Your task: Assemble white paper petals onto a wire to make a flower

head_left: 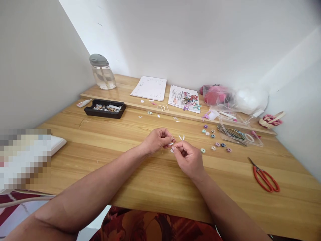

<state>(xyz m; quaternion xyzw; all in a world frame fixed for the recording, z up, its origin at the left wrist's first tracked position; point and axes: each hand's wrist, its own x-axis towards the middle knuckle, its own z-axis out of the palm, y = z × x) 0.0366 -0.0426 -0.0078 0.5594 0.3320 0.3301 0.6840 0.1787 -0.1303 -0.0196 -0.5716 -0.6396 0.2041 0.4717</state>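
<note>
Near the middle of the wooden table (pixel 140 180), both hands meet over a small white leaf-shaped piece (pixel 171 144). My left hand (pixel 159 140) pinches the piece between thumb and fingers. Close against it, my right hand (pixel 189 158) is also closed in a pinch at the piece's right end. What lies between the right fingertips is too small to make out. A fine thread or wire (pixel 162 151) hangs just below the left fingers. Beyond the right hand stands a pair of pointed white slips (pixel 182 137), and another white bit shows under the fingertips.
Red-handled scissors (pixel 265 179) lie at right. Several thread bobbins (pixel 217 144) and a clear tool box (pixel 258 142) sit behind the right hand. A black bead tray (pixel 105 114), water bottle (pixel 102 75), paper sheets (pixel 150 87) and small basket (pixel 270 121) stand farther back.
</note>
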